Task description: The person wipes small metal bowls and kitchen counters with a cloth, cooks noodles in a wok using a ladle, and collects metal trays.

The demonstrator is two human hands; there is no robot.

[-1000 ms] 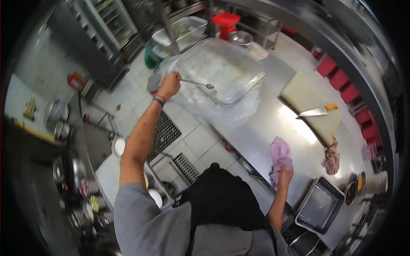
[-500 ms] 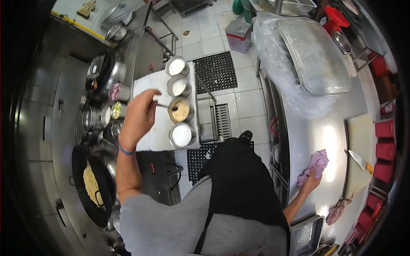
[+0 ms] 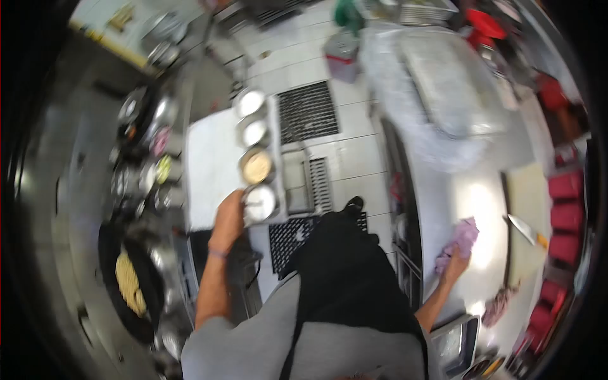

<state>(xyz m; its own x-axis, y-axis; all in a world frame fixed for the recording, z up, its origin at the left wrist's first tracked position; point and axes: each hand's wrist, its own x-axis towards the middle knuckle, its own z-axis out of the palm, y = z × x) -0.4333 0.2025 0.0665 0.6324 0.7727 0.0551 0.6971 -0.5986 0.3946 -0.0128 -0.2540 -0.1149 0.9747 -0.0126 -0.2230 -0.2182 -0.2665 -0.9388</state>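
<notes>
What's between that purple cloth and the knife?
Between the cloth and the knife, the head view shows bare steel counter, bright with glare, then the cutting board.

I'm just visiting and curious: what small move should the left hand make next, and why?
Probably dip the spoon into the nearest pot and lift a little out. The left hand is beside that pot, and the spoon reaches over its white contents; blur hides whether the tip already touches them.
</notes>
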